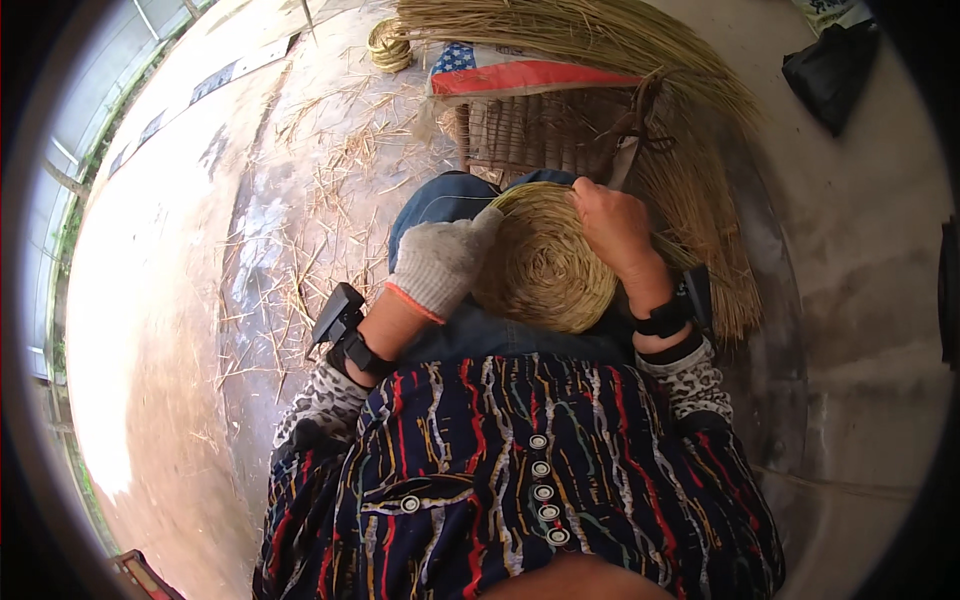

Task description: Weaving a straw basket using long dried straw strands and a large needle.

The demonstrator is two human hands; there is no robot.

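A flat bag (520, 72) with red, white and blue stripes and stars lay in front of me, on top of a brown woven mat (545, 135). It sat just under a big bundle of dry straw (600, 40) that fanned out to my right. A small coil of yellow straw rope (388, 47) lay near the bag, to its left. Far off at the top right, a black bag (832, 68) sat on the concrete floor (870, 250), and a white package with green print (830, 10) peeked in beside it. I could not see the print well.

A round coiled straw disc (545, 265) rested on my lap, on my blue jeans (440, 200). It was just in front of my striped shirt (510, 470).

My left hand (440, 265) wore a grey knit glove with an orange cuff. Its fingers were curled around the left edge of the disc and held it. My right hand (615, 225) was bare. It lay on the top right edge of the disc with the fingers bent and pinched down on the rim. Both my wrists wore black bands (665, 320). Loose bits of straw lay on the floor to my left.
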